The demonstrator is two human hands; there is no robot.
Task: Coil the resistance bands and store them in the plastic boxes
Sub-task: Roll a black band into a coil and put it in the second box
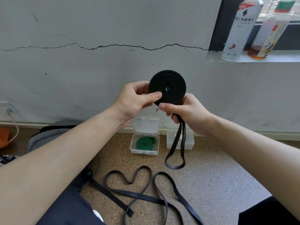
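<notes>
black band (167,88) mostly coiled; green coil (144,144) in open box (138,151).

The speckled floor (219,176) is carrying an open plastic box (142,152) at the foot of the wall, and a green coiled band (144,144) is lying inside it. Just right of that box a closed plastic box (190,142) is sitting. In front of the open box, nearer the camera, loose black bands (146,198) are sprawling in overlapping loops. Well to its left a grey bundle (45,135) is lying.

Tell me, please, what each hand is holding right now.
Left hand: closed, pinching the coiled black resistance band.
Right hand: closed, gripping the same band's uncoiled tail just under the coil.
</notes>
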